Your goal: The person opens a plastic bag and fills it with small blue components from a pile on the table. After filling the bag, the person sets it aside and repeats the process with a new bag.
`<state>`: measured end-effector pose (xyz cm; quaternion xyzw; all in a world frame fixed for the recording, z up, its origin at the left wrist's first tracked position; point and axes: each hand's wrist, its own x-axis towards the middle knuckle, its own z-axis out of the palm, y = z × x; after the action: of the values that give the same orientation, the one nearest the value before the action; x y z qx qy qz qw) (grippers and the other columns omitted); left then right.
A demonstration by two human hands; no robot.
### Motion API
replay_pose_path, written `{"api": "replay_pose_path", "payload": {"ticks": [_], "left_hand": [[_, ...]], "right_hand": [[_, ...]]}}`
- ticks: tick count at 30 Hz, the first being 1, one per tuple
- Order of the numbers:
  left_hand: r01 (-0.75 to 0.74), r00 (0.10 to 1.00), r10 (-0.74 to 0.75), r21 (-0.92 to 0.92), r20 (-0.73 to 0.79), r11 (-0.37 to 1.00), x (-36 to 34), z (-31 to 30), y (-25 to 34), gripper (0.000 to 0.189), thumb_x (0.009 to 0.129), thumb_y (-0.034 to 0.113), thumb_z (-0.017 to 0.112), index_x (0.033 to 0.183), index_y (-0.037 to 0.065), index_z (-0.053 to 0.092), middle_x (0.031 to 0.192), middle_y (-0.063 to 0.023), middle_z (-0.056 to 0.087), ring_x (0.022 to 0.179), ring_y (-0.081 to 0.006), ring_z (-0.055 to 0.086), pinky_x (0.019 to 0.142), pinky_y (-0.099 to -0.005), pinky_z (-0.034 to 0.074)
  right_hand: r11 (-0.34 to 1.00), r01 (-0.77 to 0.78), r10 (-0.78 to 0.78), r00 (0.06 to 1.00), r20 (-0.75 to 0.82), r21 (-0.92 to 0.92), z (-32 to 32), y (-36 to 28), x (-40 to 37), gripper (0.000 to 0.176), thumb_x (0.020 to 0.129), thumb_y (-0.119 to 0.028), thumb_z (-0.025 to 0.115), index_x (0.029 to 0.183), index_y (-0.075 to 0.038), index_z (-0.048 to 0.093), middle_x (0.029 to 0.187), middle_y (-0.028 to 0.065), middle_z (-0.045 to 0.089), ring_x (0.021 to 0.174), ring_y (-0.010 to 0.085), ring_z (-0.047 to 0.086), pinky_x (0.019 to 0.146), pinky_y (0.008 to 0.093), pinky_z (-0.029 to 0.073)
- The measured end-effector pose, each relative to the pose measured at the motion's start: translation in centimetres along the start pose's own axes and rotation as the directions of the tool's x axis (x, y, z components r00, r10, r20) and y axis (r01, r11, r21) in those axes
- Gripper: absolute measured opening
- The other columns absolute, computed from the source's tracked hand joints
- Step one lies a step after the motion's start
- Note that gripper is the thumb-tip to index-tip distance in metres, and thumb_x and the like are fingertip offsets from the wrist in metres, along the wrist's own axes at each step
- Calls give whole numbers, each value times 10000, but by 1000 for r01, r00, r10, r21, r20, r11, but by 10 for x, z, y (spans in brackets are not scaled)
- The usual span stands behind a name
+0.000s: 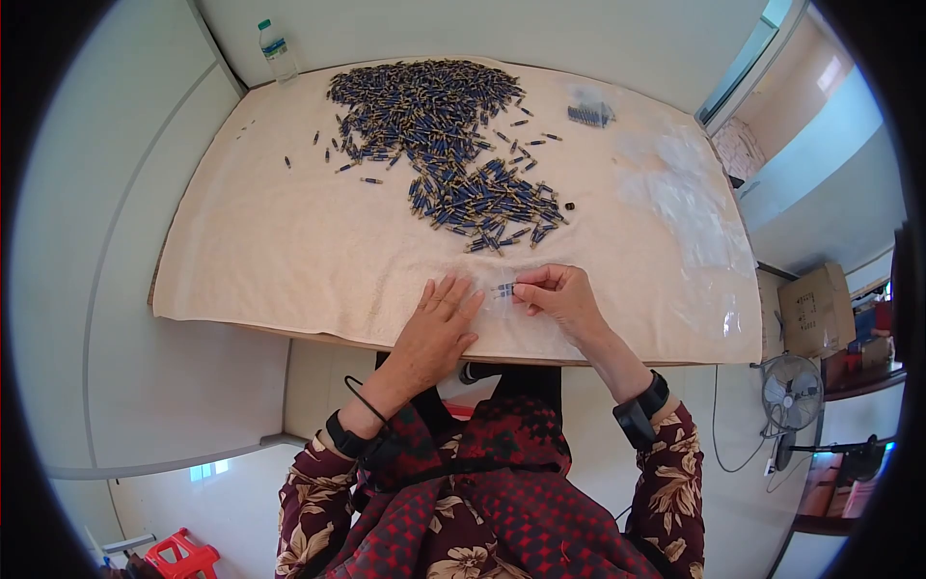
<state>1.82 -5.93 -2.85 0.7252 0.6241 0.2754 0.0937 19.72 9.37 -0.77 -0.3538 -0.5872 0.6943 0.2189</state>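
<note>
My right hand (555, 299) pinches a few small dark cylindrical pieces (504, 289) between thumb and fingertips, close over the near part of the table. Under them a clear plastic bag (511, 323) lies on the cloth. My left hand (439, 326) rests flat beside it, fingers stretched out, their tips at the bag's left side. Just beyond both hands spreads a large heap of small blue cylindrical pieces with brass-coloured ends (482, 198). My right fingers partly cover what they grip.
A cream cloth (260, 261) covers the table. Clear plastic bags (685, 212) lie along the right side, near a packed bag of pieces (590, 114). A water bottle (277, 53) stands at the far left corner. A fan (792, 392) and a carton (816, 309) are off to the right.
</note>
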Motion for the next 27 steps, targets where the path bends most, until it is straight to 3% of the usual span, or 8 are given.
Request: {"api": "replay_pose_path", "payload": {"ticks": [8, 11, 12, 15, 17, 20, 23, 27], "left_hand": [[1, 1000, -1, 4, 19, 1000, 0, -6, 5, 541, 845, 142, 619, 1345, 52, 433, 1421, -201, 365, 1347, -414, 300, 1125, -537, 199], [11, 1000, -13, -89, -27, 996, 8, -19, 9, 457, 831, 24, 594, 1281, 44, 516, 1345, -210, 460, 1298, -386, 395, 1096, -462, 297], [14, 1000, -16, -89, -25, 996, 11, -17, 7, 457, 831, 24, 594, 1281, 44, 516, 1345, -210, 460, 1298, -386, 395, 1096, -462, 297], [-20, 985, -36, -317, -169, 948, 24, -7, -4, 363, 827, -21, 583, 1187, 27, 588, 1230, -203, 559, 1194, -362, 512, 1012, -395, 413], [-5, 989, -48, -353, -140, 936, 28, -1, -6, 341, 829, -16, 588, 1168, 15, 592, 1210, -202, 567, 1182, -359, 518, 990, -385, 429], [25, 994, -66, -416, -84, 909, 32, 5, -8, 300, 831, -6, 597, 1131, -10, 599, 1169, -200, 584, 1159, -354, 531, 945, -366, 460], [-50, 987, -11, -371, -160, 927, 25, 13, -13, 312, 835, 0, 598, 1146, -14, 591, 1190, -201, 572, 1163, -359, 526, 966, -375, 448], [-27, 987, -33, -364, -157, 931, 24, 15, -11, 319, 836, -5, 594, 1155, -12, 590, 1200, -200, 567, 1165, -358, 525, 973, -376, 445]], "right_hand": [[983, 111, -108, 994, 31, -143, 10, 13, -6, 105, 791, -52, 740, 843, 27, 696, 777, 56, 691, 703, 58, 614, 635, 196, 499], [971, 143, -140, 990, 29, -194, 12, 15, -7, 82, 788, -45, 737, 834, 13, 700, 766, 41, 690, 690, 45, 598, 633, 192, 492], [963, 156, -154, 988, 27, -219, 12, 15, -8, 72, 786, -42, 735, 829, 6, 703, 760, 34, 689, 683, 39, 590, 633, 189, 489], [931, 172, -169, 985, 36, -322, 13, 13, -8, 71, 784, -19, 725, 845, 3, 695, 772, 17, 682, 683, 36, 588, 627, 185, 484], [912, 176, -174, 984, 39, -372, 13, 16, -9, 76, 783, -7, 720, 853, 1, 692, 778, 9, 679, 683, 35, 587, 624, 184, 481], [923, 207, -195, 978, 68, -325, 14, 19, -7, 187, 783, 22, 694, 967, -4, 673, 818, -2, 679, 686, 25, 567, 622, 174, 460], [925, 215, -207, 977, 58, -314, 15, 18, -10, 280, 785, 31, 682, 1059, -11, 644, 844, 3, 679, 696, 22, 558, 620, 169, 447], [913, 236, -224, 972, 74, -334, 16, 21, -9, 385, 785, 42, 669, 1159, -23, 606, 860, 6, 678, 711, 17, 555, 619, 161, 436]]}}
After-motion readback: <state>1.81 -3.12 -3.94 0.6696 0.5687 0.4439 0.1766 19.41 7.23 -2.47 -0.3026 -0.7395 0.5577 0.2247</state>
